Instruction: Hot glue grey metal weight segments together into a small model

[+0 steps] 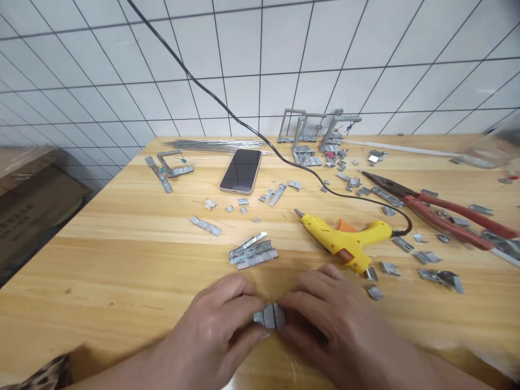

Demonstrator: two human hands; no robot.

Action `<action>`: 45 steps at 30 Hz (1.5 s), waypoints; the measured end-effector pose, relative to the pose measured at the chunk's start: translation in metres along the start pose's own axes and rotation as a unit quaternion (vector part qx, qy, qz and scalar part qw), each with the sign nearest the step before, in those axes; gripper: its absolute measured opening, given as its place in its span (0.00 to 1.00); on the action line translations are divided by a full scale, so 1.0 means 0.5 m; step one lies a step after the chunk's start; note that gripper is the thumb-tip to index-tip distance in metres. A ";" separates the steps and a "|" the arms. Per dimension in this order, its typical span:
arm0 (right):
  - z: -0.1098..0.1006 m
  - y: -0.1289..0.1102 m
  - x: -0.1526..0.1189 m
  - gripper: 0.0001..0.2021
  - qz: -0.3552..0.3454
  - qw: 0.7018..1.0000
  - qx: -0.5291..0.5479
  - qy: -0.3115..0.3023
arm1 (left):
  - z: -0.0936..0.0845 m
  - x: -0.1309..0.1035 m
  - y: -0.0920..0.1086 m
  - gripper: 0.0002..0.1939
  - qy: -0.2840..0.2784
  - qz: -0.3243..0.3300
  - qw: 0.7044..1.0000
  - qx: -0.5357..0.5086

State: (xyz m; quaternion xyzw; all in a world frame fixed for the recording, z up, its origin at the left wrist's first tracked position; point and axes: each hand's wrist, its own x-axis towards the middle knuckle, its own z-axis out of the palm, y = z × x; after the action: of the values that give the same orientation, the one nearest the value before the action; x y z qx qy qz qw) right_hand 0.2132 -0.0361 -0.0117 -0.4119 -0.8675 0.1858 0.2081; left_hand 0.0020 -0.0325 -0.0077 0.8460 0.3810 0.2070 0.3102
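Grey metal piece (268, 316) low on the wooden table (134, 244), between our hands | left fingers (244, 311) and right fingers (298, 303) pinch opposite ends, likely to keep its segments aligned | yellow glue gun (345, 238) lies just beyond our right hand (337, 319), presumably for easy reach

On our table (134, 254), the phone (241, 171) lies left of the glue gun (345, 238). Pliers (434, 208) lie right of the gun. Metal frames (311, 132) stand behind it, near the wall (280, 54). We locate the thin rods (215, 145) behind the phone.
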 end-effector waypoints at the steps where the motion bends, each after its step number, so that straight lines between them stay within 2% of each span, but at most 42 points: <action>1: 0.000 0.000 0.000 0.07 -0.001 1.000 0.000 0.001 | 0.001 0.000 -0.001 0.05 0.004 0.003 1.000 0.000; 9: 0.009 0.002 -0.002 0.06 -0.016 0.999 0.023 0.029 | 0.011 0.003 -0.005 0.06 0.036 0.026 0.999 -0.017; 21: 0.002 0.002 0.011 0.06 -0.019 0.999 0.041 0.004 | 0.015 0.007 -0.006 0.06 0.049 0.030 0.998 -0.025; 29: 0.010 0.004 0.002 0.07 -0.013 0.999 0.030 0.014 | 0.014 0.008 -0.010 0.06 0.034 0.034 0.999 -0.023; 34: -0.002 0.003 0.003 0.05 0.003 1.000 0.020 -0.017 | -0.001 0.006 -0.009 0.06 0.016 0.032 0.999 -0.029; 39: -0.014 0.002 0.005 0.06 0.003 1.000 0.009 -0.028 | -0.011 -0.006 -0.013 0.13 0.003 0.020 0.999 -0.027; 45: -0.013 0.004 0.002 0.01 0.010 1.000 0.015 -0.024 | -0.014 -0.005 -0.017 0.15 0.008 0.010 0.999 -0.039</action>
State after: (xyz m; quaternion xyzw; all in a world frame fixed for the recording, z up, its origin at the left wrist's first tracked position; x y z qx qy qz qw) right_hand 0.2171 -0.0330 -0.0071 -0.4131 -0.8652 0.2106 0.1910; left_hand -0.0079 -0.0273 -0.0089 0.8354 0.3669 0.2311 0.3377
